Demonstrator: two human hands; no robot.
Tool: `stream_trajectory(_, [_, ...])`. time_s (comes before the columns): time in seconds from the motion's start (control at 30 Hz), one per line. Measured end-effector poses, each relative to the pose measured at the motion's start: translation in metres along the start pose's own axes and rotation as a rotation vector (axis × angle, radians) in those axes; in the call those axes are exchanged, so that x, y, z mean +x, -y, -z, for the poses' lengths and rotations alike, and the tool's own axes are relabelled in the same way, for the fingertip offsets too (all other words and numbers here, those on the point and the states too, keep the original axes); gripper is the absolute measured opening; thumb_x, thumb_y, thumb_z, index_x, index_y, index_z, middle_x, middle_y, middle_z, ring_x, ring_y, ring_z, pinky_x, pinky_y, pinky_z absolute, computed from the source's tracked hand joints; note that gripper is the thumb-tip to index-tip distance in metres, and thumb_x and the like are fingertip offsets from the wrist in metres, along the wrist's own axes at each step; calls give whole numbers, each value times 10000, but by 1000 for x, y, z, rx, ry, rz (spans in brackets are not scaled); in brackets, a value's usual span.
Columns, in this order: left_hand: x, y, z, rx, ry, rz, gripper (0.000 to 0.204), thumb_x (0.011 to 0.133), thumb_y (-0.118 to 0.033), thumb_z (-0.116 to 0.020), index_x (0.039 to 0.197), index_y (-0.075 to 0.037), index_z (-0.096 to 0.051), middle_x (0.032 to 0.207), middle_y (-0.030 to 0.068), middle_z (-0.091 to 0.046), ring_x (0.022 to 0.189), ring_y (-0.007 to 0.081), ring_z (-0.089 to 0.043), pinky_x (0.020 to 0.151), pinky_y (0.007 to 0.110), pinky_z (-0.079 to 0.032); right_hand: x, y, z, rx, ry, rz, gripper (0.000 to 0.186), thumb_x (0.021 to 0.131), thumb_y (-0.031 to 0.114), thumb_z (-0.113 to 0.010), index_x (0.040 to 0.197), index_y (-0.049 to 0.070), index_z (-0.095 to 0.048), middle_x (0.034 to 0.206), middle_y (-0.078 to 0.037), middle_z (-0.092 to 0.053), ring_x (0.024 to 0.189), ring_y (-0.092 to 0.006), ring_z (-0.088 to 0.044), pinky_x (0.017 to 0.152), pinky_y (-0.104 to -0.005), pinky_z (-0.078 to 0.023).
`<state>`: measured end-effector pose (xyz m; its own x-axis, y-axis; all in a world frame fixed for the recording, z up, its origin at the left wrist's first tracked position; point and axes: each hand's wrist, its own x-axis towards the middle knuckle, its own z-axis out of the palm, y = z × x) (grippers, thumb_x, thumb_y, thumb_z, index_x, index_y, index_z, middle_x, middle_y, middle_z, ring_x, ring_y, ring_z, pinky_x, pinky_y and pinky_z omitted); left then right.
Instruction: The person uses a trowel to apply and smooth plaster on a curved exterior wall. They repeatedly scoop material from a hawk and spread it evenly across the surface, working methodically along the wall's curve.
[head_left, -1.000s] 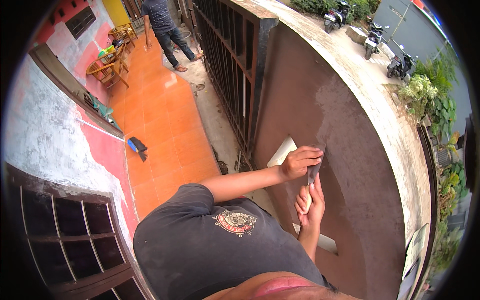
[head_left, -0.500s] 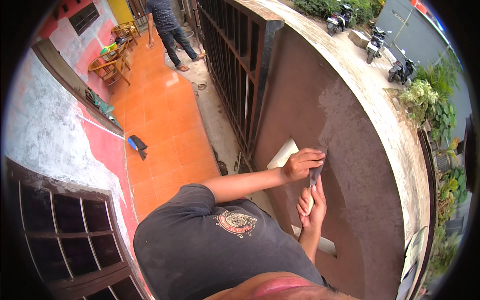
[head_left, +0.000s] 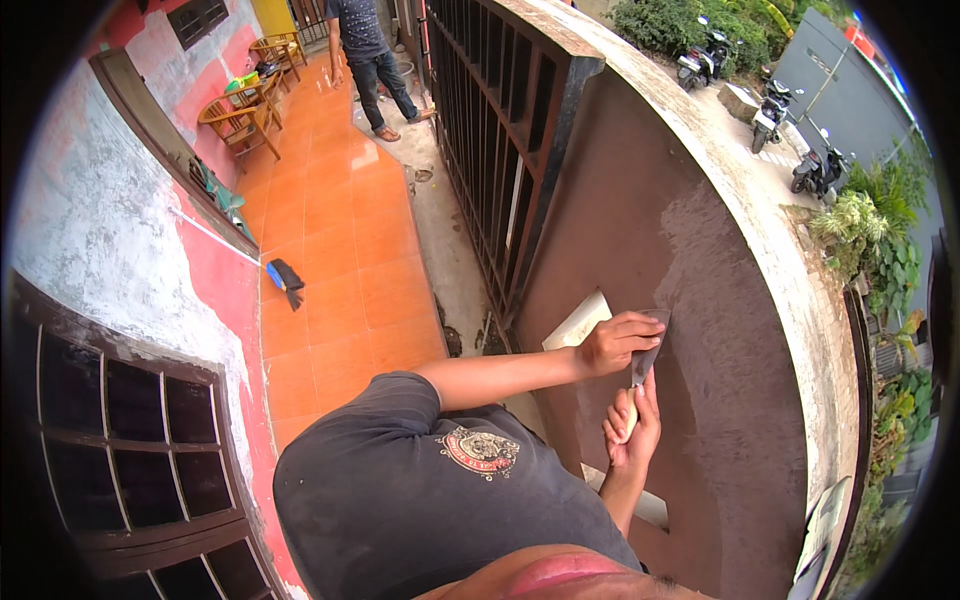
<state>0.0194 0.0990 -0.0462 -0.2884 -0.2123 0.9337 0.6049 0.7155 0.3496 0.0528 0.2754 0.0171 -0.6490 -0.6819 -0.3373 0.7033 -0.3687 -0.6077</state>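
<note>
In front of the brown wall (head_left: 740, 430), right of the gate (head_left: 505, 120), 1 scraper (head_left: 645, 365) is held between 2 grips: the right hand (head_left: 640, 435) has its fingers wrapped around the pale handle, and the left hand (head_left: 615, 345) has its own closed on the blade near the wide end. A firm handle grip should steady it; the left fingers (they are bare) are best kept clear of the edge. Whether that edge meets the wall, I cannot tell.

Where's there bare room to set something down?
The orange tiled floor between the broom and the concrete strip beside the dark gate looks bare. It's crowded around the wooden chairs and near the brown wall, where the left hand touches the scraper and the right hand grips its handle.
</note>
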Motion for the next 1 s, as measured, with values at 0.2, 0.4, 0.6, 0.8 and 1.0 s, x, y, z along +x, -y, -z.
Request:
stream_trajectory(0.2, [1,-1,1,2,8,4,230,734,85,-793,953,22,-766,1130,134,-760,1086,317,-726,865,379,-639,1,-1,2,10,26,1,579,1110,163,-404,1658,166,-218,698,-47,-450,411,-86,-376,335,-209,-349])
stream_trajectory(0.4, [1,-1,1,-7,-2,14,268,715,108,-777,970,23,-768,1133,131,-760,1086,320,-725,864,378,-642,2,-1,4,15,38,2,573,1111,162,-399,1657,169,-223,699,-49,-449,409,-86,-378,335,-208,-353])
stream_trajectory(0.6, [0,0,1,-11,14,6,298,711,128,-768,987,16,-767,1156,126,-756,1104,316,-718,862,376,-642,1,0,4,24,34,-1,566,1111,159,-390,1654,169,-230,701,-53,-448,406,-92,-372,332,-212,-348])
stream_trajectory(0.8, [-1,2,1,-22,9,7,282,732,102,-791,996,6,-766,1172,121,-751,1114,311,-714,842,362,-653,1,-1,3,35,28,-2,562,1110,157,-380,1652,170,-232,701,-59,-445,407,-98,-370,328,-218,-344])
stream_trajectory(1.0, [-1,0,2,-13,13,19,233,764,58,-808,985,-3,-767,1171,108,-751,1111,300,-715,806,338,-661,5,-2,13,71,58,-15,549,1113,171,-370,1645,212,-240,718,-65,-444,414,-107,-376,323,-221,-368])
